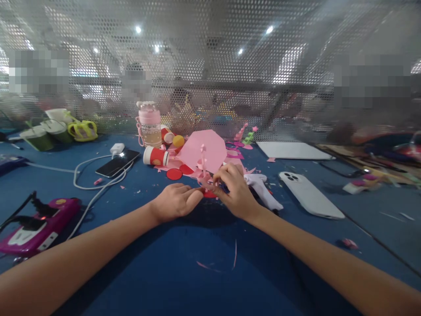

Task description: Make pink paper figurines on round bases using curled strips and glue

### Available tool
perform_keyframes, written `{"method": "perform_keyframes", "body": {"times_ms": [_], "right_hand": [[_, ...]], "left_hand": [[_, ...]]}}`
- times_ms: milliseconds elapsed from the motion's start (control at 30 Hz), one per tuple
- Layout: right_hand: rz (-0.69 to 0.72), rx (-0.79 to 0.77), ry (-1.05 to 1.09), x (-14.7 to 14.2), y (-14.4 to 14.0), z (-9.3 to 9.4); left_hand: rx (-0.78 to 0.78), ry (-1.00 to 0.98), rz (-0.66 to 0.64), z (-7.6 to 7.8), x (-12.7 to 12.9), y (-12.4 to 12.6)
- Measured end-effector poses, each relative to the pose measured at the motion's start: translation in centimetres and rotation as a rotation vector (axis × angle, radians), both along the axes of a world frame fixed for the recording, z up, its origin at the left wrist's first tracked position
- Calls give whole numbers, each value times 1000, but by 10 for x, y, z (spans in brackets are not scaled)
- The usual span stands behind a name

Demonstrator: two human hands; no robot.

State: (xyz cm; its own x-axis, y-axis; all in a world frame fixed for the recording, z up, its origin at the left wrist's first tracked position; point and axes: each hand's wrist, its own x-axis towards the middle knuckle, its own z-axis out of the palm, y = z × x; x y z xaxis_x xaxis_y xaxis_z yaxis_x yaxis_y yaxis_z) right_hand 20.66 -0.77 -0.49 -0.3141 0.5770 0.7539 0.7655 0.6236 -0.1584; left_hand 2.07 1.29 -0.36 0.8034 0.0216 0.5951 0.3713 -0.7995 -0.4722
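My left hand [177, 201] is closed, its thumb and fingertips pinching the lower left edge of a small pink paper craft [204, 169] with curled parts. From the other side, my right hand [235, 189] grips the same craft between bent fingers and thumb. A bit of red [210, 194] shows just under the craft, between the hands. Directly behind stands or leans a large pink paper polygon [207, 147], partly covered by the craft. Flat red discs [174, 174] and pink scraps lie left of it. Beside my right wrist is a crumpled white cloth-like item [265, 191].
A red-and-white paper cup [155, 156] lies before a pink bottle [149, 125]. On the left are a black phone [118, 163], white cable and magenta power strip [49, 224]. On the right lie a white phone [311, 195] and white sheet [294, 150]. Perforated panel [210, 66] behind.
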Motion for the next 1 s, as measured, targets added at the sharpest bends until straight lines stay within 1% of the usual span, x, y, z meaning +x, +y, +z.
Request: {"method": "perform_keyframes", "body": {"times_ms": [133, 233, 400, 633, 800, 1000], "right_hand": [[-105, 68, -185, 1, -3, 2], [-131, 81, -238, 0, -3, 5], [-115, 49, -235, 1, -1, 7], [-59, 16, -216, 1, -2, 8], [-101, -22, -201, 1, -1, 9], [-81, -13, -219, 0, -1, 9]], "left_hand": [[8, 0, 1, 0, 1, 0], [20, -3, -1, 0, 1, 0], [56, -8, -13, 2, 1, -1], [55, 6, -11, 1, 1, 0], [64, 13, -9, 2, 2, 0], [99, -1, -30, 2, 3, 0]]}}
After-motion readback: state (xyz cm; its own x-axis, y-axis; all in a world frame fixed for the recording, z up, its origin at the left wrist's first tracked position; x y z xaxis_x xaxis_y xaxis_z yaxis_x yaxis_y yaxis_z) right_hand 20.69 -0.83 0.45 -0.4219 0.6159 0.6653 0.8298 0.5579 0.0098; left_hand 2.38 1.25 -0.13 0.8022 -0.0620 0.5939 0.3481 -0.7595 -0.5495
